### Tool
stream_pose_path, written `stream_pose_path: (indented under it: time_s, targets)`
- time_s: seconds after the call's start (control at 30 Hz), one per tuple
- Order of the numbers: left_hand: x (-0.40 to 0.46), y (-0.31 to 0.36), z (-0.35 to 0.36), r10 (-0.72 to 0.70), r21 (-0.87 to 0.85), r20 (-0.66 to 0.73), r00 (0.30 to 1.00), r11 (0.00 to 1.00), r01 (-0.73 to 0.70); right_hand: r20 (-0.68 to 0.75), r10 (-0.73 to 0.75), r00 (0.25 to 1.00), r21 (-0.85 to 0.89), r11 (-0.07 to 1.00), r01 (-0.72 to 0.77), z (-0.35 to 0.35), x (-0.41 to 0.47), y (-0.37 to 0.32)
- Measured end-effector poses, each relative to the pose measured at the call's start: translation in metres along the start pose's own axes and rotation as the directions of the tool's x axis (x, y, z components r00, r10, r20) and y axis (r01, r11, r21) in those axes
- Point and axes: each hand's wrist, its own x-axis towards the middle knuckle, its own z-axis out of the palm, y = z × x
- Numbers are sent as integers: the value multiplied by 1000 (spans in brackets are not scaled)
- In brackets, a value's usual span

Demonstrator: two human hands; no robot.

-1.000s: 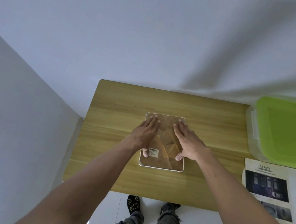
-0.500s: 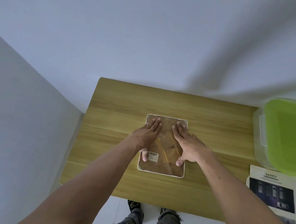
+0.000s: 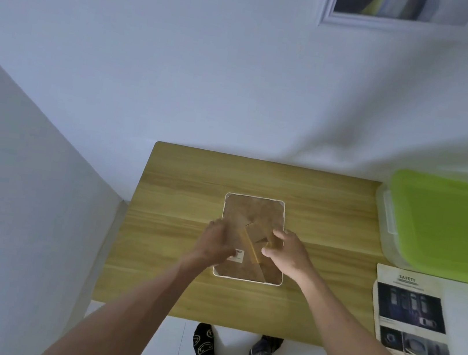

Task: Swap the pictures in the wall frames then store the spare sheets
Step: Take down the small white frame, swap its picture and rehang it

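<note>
A white-rimmed picture frame (image 3: 256, 199) lies face down in the middle of the wooden table (image 3: 184, 176). Its brown backing board and folding stand (image 3: 255, 232) face up. My left hand (image 3: 215, 243) rests over the frame's left side with bent, blurred fingers, next to a white label. My right hand (image 3: 288, 254) is over the right side, thumb and fingers curled around the stand's edge. A printed "SAFETY" sheet (image 3: 410, 313) lies at the right. Another framed picture (image 3: 403, 11) hangs on the wall above.
A clear storage box with a green lid (image 3: 446, 230) stands at the table's right end, just behind the sheet. White walls close in at the back and left. My feet show on the white floor below the table's front edge.
Both hands lay flat with fingers stretched over the backing; now they have drawn back toward me and the fingers are curled. The view has tilted up, showing the wall picture.
</note>
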Motion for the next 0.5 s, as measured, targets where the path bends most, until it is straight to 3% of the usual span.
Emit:
stream_pose_path:
  time_s: [0.1, 0.27, 0.4, 0.5]
  targets:
    - [-10, 11, -3, -117, -272, -79, 990, 958, 92, -48, 109, 993, 254, 963, -93, 3, -7, -9]
    - [-10, 29, -13, -193, -481, -212, 958, 874, 69, -150, 133, 980, 374, 925, -69, -12, -18, -16]
    - [-5, 48, -24, -201, -555, -169, 965, 828, 75, -243, 122, 962, 434, 901, -5, -37, -26, -23]
    - [-5, 69, -32, -96, -570, -78, 992, 821, 35, -286, 120, 951, 450, 893, 23, -61, -34, -27]
